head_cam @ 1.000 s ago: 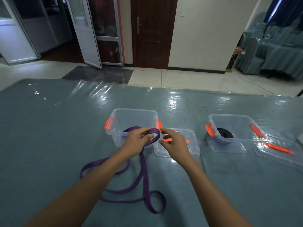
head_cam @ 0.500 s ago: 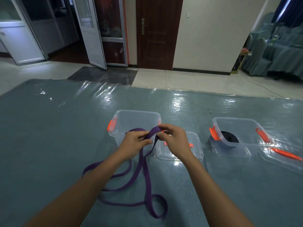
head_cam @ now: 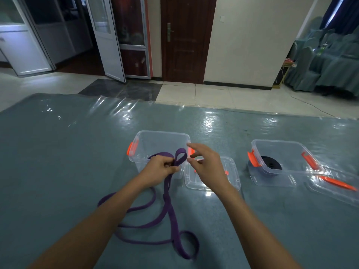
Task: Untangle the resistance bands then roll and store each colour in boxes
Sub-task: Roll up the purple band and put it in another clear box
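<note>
A long purple resistance band (head_cam: 168, 202) trails in loose loops across the blue-grey mat. My left hand (head_cam: 161, 168) pinches its upper end, where a small loop stands up in front of a clear box (head_cam: 161, 138) with orange clips. My right hand (head_cam: 206, 164) hovers just right of that loop with its fingers spread and touches nothing. A second clear box (head_cam: 281, 150) to the right holds a rolled black band (head_cam: 271, 163).
A clear lid (head_cam: 233, 177) lies flat under my right hand, between the two boxes. Another lid (head_cam: 338, 188) with an orange clip lies at the far right. The mat (head_cam: 58, 162) is covered in shiny plastic film. Tiled floor and doors lie beyond.
My right hand has let go of the purple band and drawn back to the right. The left hand keeps its pinch, and a small upright loop now shows.
</note>
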The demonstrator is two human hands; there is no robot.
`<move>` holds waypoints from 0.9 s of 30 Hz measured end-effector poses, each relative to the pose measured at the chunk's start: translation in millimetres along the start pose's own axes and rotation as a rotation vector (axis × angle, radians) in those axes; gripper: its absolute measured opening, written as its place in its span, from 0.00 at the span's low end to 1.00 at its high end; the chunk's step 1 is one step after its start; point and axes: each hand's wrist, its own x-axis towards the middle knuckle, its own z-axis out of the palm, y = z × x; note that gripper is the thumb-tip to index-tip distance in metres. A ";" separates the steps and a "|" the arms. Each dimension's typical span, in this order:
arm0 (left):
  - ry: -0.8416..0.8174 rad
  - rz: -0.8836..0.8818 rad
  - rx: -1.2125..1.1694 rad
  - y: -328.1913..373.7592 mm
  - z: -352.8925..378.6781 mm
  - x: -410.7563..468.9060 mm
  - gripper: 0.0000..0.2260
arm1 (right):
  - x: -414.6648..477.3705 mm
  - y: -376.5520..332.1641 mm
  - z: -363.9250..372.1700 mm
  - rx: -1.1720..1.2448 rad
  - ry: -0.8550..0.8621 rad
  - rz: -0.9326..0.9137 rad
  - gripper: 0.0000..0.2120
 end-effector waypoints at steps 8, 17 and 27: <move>-0.230 0.021 0.295 9.3 -19.0 -3.6 0.12 | -15.9 13.5 9.0 -0.559 -0.121 -0.388 0.21; 0.004 0.015 0.145 8.4 -3.0 -16.1 0.05 | -25.0 22.9 19.8 -0.485 0.272 -0.238 0.05; 0.332 0.070 -0.232 11.2 41.8 -37.0 0.12 | -31.5 -23.6 56.6 0.615 0.402 0.743 0.02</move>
